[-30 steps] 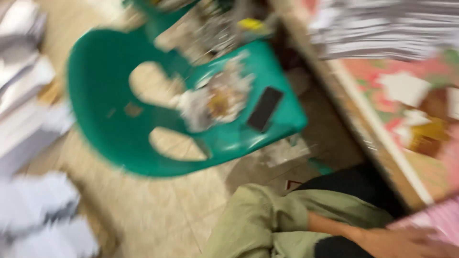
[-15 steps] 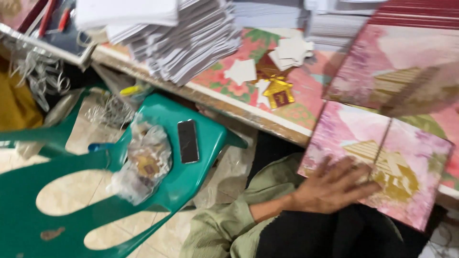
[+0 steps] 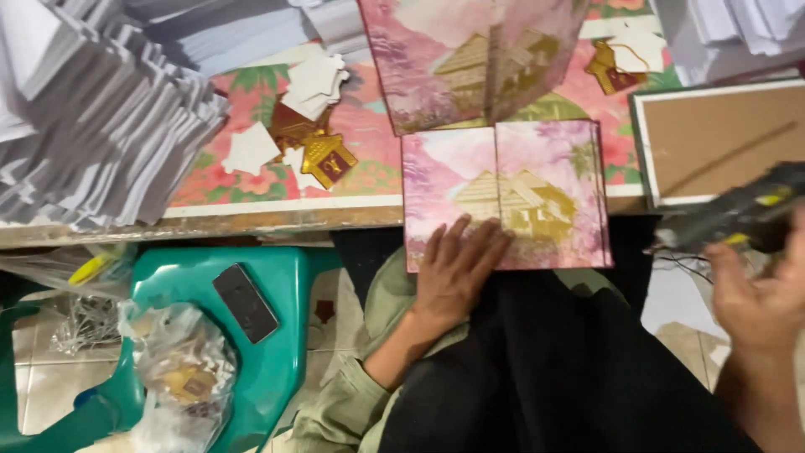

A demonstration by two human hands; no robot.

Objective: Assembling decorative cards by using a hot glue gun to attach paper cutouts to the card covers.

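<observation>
My left hand (image 3: 457,273) lies flat, fingers spread, on the lower left corner of a pink folded card (image 3: 537,193) printed with a golden house. The card rests on my lap and against the table edge (image 3: 277,220). At the right edge my right hand (image 3: 759,298) grips a dark glue gun (image 3: 738,216) with yellow marks, blurred by motion. A second pink card (image 3: 470,59) stands just beyond the first.
Stacks of white paper (image 3: 92,126) fill the table's left. Small golden house cut-outs (image 3: 323,155) and white shapes lie on the floral cloth. A brown framed board (image 3: 721,138) sits right. A green plastic chair (image 3: 277,352) holds a phone (image 3: 245,302) and a plastic bag (image 3: 180,377).
The view swung from the green chair up to the table. The pink card moved onto my lap with my left hand pressed on it, and my right hand with the glue gun came in.
</observation>
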